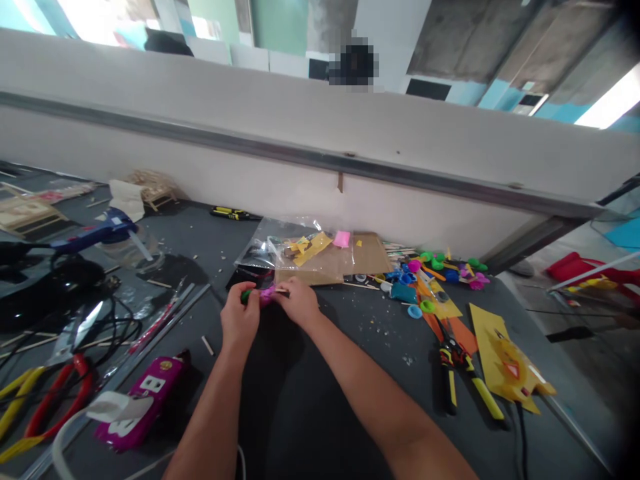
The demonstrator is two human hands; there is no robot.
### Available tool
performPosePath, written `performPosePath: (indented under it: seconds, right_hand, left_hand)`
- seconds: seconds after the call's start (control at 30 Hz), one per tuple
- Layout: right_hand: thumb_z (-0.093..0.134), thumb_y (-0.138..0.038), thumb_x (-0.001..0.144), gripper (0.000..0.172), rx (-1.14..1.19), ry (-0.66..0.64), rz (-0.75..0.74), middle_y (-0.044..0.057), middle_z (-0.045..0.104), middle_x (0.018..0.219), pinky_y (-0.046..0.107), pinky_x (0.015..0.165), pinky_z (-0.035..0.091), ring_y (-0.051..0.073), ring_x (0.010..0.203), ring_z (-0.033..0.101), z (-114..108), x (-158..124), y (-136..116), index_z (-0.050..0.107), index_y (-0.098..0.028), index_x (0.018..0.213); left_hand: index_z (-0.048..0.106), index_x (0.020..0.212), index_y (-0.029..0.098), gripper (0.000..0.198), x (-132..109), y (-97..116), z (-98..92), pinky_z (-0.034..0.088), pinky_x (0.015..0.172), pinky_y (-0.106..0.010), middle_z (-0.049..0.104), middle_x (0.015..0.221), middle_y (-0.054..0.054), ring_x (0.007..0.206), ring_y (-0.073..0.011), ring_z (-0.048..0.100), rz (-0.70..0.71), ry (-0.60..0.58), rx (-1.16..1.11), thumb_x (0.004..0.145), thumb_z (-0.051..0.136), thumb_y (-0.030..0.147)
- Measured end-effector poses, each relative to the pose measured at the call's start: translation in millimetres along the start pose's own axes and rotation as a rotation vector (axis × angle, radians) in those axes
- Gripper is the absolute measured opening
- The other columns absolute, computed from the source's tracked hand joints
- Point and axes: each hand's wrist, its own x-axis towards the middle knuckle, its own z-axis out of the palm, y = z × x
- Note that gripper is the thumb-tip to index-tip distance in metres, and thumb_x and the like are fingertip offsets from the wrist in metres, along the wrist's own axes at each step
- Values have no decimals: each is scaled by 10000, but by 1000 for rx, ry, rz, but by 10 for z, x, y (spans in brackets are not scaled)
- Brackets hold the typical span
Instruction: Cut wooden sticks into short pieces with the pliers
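While both hands meet just on the near side of the clear plastic bag (257, 248), the small green-and-purple piece (267, 295) sits between them. Left hand (240, 315): thumb and fingers clamped on the piece. Right hand (300, 304): fingertips together at its purple end, by a pale stick (283, 291); grip on the stick, cannot tell. Right of the bag, bright plastic bits (415, 311); nearer, pliers (451, 392). Left of the bag and nearer, purple power strip (163, 393).

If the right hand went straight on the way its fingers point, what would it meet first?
For the right hand, most likely the small purple piece directly ahead, then the left hand just beyond; exact depth is hard to judge from one view.
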Motion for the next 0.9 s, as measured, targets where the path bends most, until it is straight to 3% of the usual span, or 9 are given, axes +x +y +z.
performPosePath:
  seconds: [0.17,0.27,0.43,0.53,0.63,0.77,0.9]
  right_hand:
    - [513,-430,826,237,79,17,145,-7,623,801,211,599,335,135,739,559,59,113,15,638,-229,823]
    - [471,-416,840,265,68,11,239,0,618,701,221,543,300,139,657,546,68,89,32,620,-207,772]
    - [510,-354,800,189,46,22,323,17,631,711,228,514,281,151,657,560,73,35,30,605,-201,742]
    - [522,-356,785,178,42,12,342,22,641,728,229,514,292,155,665,568,73,31,21,606,-206,736]
    - [504,-346,796,175,35,9,344,25,650,746,231,537,312,158,686,578,78,32,15,610,-213,756]
    - [499,-367,802,186,25,3,344,21,653,739,234,558,328,163,702,588,97,28,15,612,-223,773]
    - [529,-402,787,191,28,-13,339,18,656,765,231,571,341,162,721,590,134,31,26,610,-229,770]
  left_hand:
    - [564,975,208,247,-39,3,1,391,598,-273,626,767,-37,611,-170,559,63,-2,291,812,442,349]
    - [562,968,201,235,-40,35,17,394,630,-286,628,812,-58,644,-184,567,133,-14,349,819,430,326]
    - [565,960,197,222,-55,71,11,422,670,-287,645,823,-65,705,-196,599,168,-31,336,824,445,324]
    - [553,1044,203,262,-64,61,25,441,768,-287,649,991,-73,864,-196,611,304,-50,279,841,435,319]
    - [543,1104,183,298,-44,-27,89,393,934,-327,607,1150,-86,1105,-206,531,466,-135,309,862,401,284]
    - [510,1183,149,358,-8,-182,159,303,1028,-414,566,1231,-94,1231,-217,423,544,-242,532,874,341,217]
    - [438,1280,108,437,-37,-193,137,256,1043,-456,483,1318,-124,1287,-244,338,582,-227,720,876,314,218]
